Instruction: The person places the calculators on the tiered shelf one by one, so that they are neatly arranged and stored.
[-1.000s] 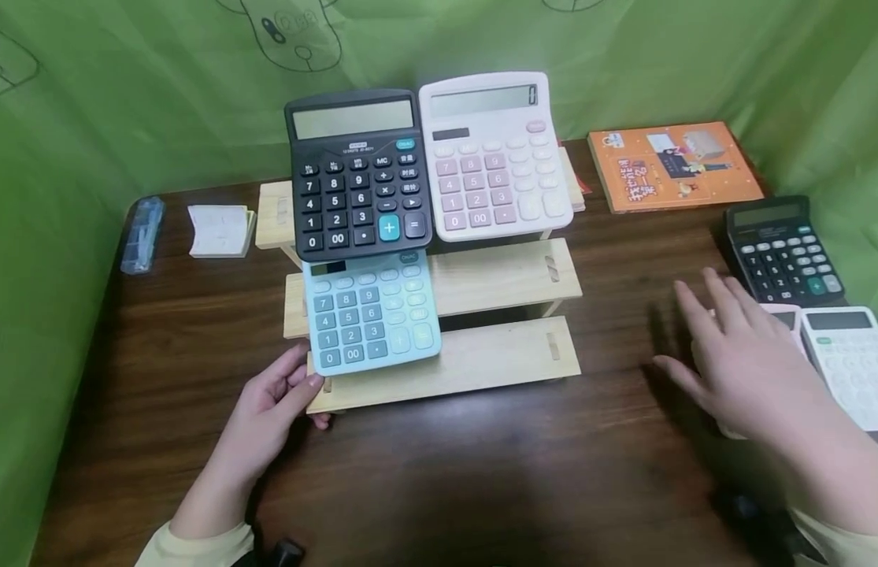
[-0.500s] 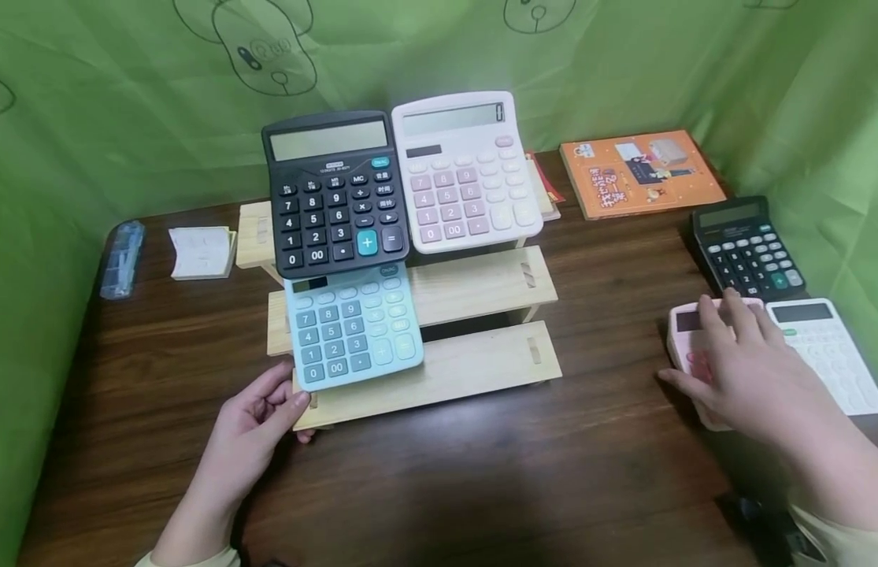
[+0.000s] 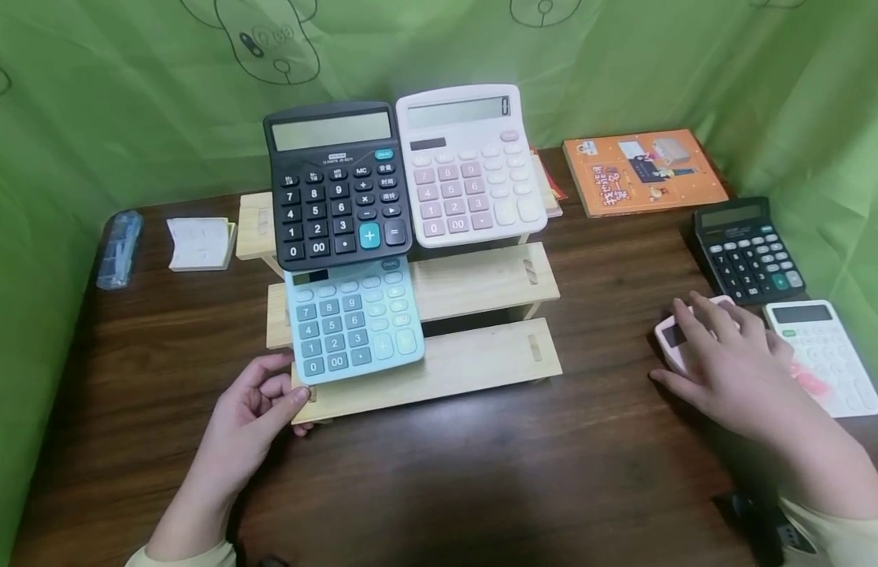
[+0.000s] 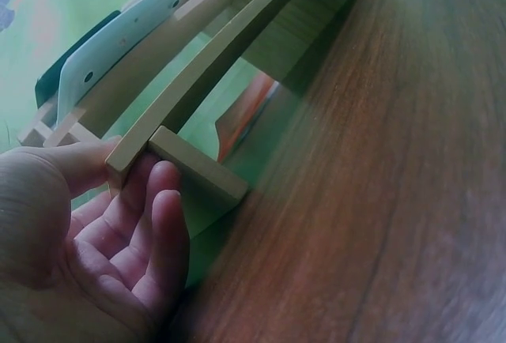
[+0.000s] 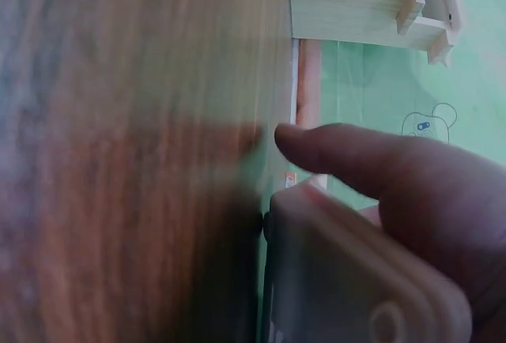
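Note:
My left hand (image 3: 250,413) pinches the front left end of the lowest step of a three-step wooden stand (image 3: 474,362); in the left wrist view the thumb lies on the board's end, fingers curled beneath it. At the right, my right hand (image 3: 743,366) grips a pink calculator (image 3: 671,337), covering most of it. The right wrist view shows this calculator (image 5: 356,280) tilted, its underside and a round foot visible below the thumb. On the stand lean a large black calculator (image 3: 332,185), a white-and-pink calculator (image 3: 467,169) and a light blue calculator (image 3: 357,323).
A smaller black calculator (image 3: 743,244) and a white calculator (image 3: 831,339) lie by the right hand. An orange book (image 3: 644,173) is at the back right. A notepad (image 3: 200,242) and a translucent blue case (image 3: 120,250) lie left. Green cloth (image 3: 439,47) surrounds the dark wooden table (image 3: 481,472).
The right hand has come down onto the pink calculator, which has turned and tilted under it, moving slightly left at its top. The left hand has kept its hold on the stand.

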`<action>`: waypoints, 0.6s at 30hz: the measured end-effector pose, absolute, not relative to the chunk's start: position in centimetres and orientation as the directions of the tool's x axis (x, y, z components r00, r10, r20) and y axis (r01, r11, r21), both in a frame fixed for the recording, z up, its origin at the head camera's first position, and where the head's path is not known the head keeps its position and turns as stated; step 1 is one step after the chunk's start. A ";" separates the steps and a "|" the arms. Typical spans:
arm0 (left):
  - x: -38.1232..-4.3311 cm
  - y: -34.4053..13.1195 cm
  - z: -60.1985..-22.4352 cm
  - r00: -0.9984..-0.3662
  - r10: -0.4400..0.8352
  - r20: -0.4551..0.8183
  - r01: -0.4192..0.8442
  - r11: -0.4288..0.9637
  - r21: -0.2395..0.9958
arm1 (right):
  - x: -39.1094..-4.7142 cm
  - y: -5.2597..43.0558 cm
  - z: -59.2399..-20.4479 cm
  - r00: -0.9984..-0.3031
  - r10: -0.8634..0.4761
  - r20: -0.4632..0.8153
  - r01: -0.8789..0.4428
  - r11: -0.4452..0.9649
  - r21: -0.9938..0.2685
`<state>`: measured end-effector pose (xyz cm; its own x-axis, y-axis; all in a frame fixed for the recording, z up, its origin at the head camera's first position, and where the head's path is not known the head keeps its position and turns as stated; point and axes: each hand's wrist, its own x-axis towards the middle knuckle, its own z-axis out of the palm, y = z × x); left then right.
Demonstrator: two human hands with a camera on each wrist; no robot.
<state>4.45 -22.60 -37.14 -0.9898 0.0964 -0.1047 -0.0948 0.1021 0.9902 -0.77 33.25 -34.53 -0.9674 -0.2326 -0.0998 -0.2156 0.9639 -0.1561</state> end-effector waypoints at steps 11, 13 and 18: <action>4.2 -22.8 -36.9 -0.990 0.090 -0.104 -0.090 0.152 0.984 | -1.2 32.2 -34.3 -0.949 -0.287 -0.132 -0.264 0.950 -0.168; 4.3 -22.8 -36.9 -0.989 0.094 -0.113 -0.098 0.153 0.983 | -1.2 32.3 -34.4 -0.942 -0.310 -0.130 -0.284 0.941 -0.184; 4.3 -22.8 -36.9 -0.990 0.088 -0.105 -0.091 0.155 0.984 | -1.5 32.3 -34.2 -0.930 -0.348 -0.116 -0.324 0.927 -0.188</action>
